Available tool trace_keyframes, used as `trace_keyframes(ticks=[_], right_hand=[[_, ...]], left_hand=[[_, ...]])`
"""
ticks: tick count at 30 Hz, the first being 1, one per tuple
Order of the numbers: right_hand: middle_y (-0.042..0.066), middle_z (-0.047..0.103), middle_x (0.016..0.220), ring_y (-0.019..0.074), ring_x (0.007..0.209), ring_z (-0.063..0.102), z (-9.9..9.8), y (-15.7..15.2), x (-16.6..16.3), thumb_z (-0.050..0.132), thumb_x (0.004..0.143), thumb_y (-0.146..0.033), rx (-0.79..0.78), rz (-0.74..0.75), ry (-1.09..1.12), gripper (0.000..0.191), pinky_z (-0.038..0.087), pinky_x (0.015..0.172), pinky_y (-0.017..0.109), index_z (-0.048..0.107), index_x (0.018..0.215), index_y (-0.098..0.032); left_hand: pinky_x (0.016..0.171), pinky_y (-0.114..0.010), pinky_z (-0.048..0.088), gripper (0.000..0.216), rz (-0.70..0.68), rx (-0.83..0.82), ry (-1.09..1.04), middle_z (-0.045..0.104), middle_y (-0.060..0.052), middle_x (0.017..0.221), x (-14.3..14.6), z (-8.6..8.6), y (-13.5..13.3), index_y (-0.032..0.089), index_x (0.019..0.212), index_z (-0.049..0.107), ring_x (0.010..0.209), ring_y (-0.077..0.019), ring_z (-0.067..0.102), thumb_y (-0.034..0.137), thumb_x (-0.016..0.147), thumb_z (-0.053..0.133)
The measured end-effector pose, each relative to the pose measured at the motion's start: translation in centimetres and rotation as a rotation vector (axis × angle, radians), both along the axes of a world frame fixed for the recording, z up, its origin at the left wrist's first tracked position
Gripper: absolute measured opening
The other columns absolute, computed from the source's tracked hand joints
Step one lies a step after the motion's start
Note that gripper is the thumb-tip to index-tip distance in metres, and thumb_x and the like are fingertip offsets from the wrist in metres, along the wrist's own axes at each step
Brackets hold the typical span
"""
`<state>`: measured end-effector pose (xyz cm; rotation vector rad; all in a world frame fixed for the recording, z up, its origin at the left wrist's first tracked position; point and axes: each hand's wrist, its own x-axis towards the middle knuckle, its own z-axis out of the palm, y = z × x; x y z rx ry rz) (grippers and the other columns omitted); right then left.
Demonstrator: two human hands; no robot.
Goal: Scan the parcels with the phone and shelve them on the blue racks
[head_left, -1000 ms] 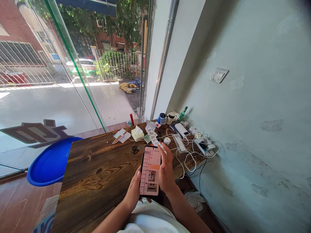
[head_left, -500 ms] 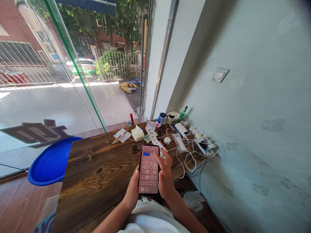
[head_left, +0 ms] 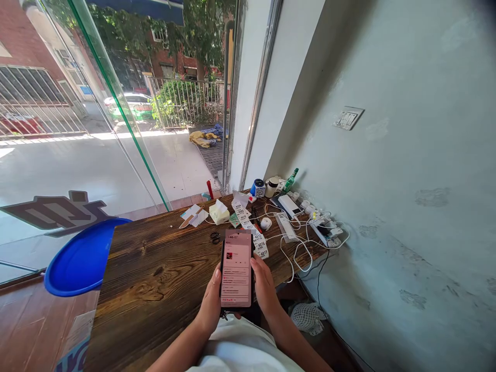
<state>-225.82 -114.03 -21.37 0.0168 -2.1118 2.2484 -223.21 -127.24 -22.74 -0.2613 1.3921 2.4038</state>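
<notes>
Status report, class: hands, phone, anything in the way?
Left hand gripping phone; right hand at its right edge. Phone lit, nothing covering its display. Numbered paper strip beside its upper right corner.

Between the left grip (head_left: pixel 211 299) and the right grip (head_left: pixel 265 284), the phone (head_left: pixel 235 276) is showing 1:46 near its top, while the smaller lines below are running too fine to read. Just beyond the right grip, a paper strip (head_left: pixel 261 246) is bearing 4015, 4016 and 4017, its farther numbers blurring. Farther beyond, a blue device (head_left: pixel 258 188) is displaying a QR code (head_left: pixel 260 192). Well left of the left grip, big dark lettering (head_left: pixel 58 214) is standing on the glass (head_left: pixel 127 121), its reading uncertain.
</notes>
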Motion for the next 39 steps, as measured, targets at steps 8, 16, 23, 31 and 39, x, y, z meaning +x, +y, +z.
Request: trace_keyframes(ticks=[8,16,23,31,39], right_hand=[[0.009,0.072,0.097,0.0299,0.089,0.066,1.5,-0.6,-0.4,0.061,0.075,-0.041,-0.062,0.021,-0.042,0.033,0.055,0.078,0.041,0.064,0.098,-0.017],[0.011,0.073,0.097,0.0335,0.094,0.066,1.3,-0.5,-0.6,0.070,0.072,-0.044,-0.055,0.019,-0.062,0.040,0.053,0.083,0.045,0.064,0.101,-0.017],[0.007,0.072,0.101,0.0312,0.105,0.063,0.6,0.0,-0.5,0.055,0.080,-0.048,-0.109,0.108,-0.074,0.040,0.052,0.090,0.043,0.064,0.109,-0.021],[0.007,0.068,0.116,0.0288,0.107,0.061,-0.1,1.6,0.8,0.061,0.081,-0.033,-0.093,0.334,0.010,0.042,0.049,0.094,0.044,0.058,0.122,-0.024],[0.009,0.066,0.119,0.0296,0.107,0.061,-0.6,1.8,1.0,0.069,0.075,-0.030,-0.024,0.351,0.070,0.053,0.048,0.094,0.047,0.054,0.126,-0.024]], left_hand=[[0.044,-0.027,0.054,0.084,-0.015,0.000,0.006,0.067,-0.010,0.103,0.0,0.0,0.0,0.023,0.145,0.032,0.074,-0.0232,0.067,0.071,0.078,0.052],[0.045,-0.027,0.055,0.083,-0.012,-0.004,0.013,0.068,-0.010,0.104,-0.1,0.1,0.0,0.023,0.145,0.033,0.073,-0.0233,0.067,0.069,0.079,0.053],[0.044,-0.025,0.053,0.083,0.000,0.000,-0.006,0.068,-0.010,0.105,-0.2,0.1,0.0,0.024,0.143,0.037,0.075,-0.0234,0.067,0.070,0.077,0.054],[0.040,-0.022,0.050,0.080,-0.005,-0.001,0.002,0.069,-0.009,0.102,-0.4,0.2,-0.1,0.024,0.142,0.037,0.074,-0.0227,0.067,0.070,0.078,0.052],[0.037,-0.021,0.046,0.081,-0.013,-0.018,0.012,0.069,-0.009,0.100,-0.4,0.5,-0.1,0.023,0.142,0.036,0.071,-0.0224,0.066,0.071,0.078,0.051]])
